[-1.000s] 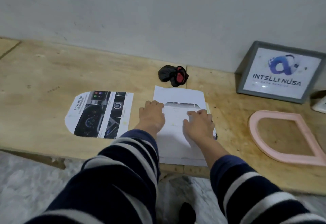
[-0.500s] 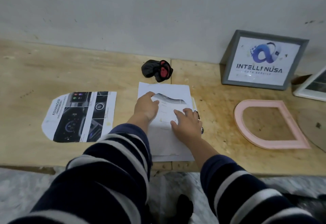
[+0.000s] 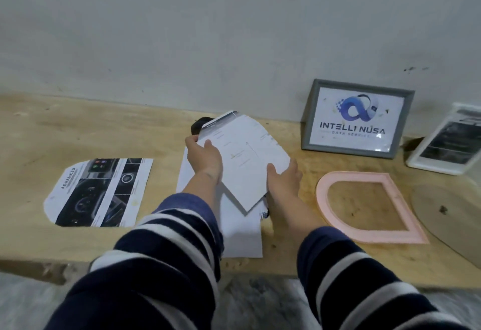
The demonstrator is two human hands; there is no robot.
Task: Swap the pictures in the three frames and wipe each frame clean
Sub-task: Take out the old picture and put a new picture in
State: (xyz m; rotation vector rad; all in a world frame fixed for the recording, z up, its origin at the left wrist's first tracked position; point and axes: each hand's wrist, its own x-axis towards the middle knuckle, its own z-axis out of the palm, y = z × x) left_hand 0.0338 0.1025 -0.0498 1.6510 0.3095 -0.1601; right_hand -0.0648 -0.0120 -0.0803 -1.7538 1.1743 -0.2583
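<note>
three frames (image 3: 357, 119) (image 3: 369, 207) (image 3: 442, 142), three paper sheets (image 3: 244, 158) (image 3: 99, 191) (image 3: 242, 236), two hands (image 3: 205, 159) (image 3: 283, 181)

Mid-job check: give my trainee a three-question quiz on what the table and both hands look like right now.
1. True or false: the pink frame lying flat on the table has a picture in it.
2. Which hands hold the lifted white cutout? A) left hand only B) right hand only C) both
3. Fill in: the grey frame leaning on the wall shows a logo reading "INTELLI ____".

Key:
1. False; bare wood shows through it.
2. C; the left hand grips its upper left edge, and the right hand grips its lower right edge.
3. NUSA.
</note>
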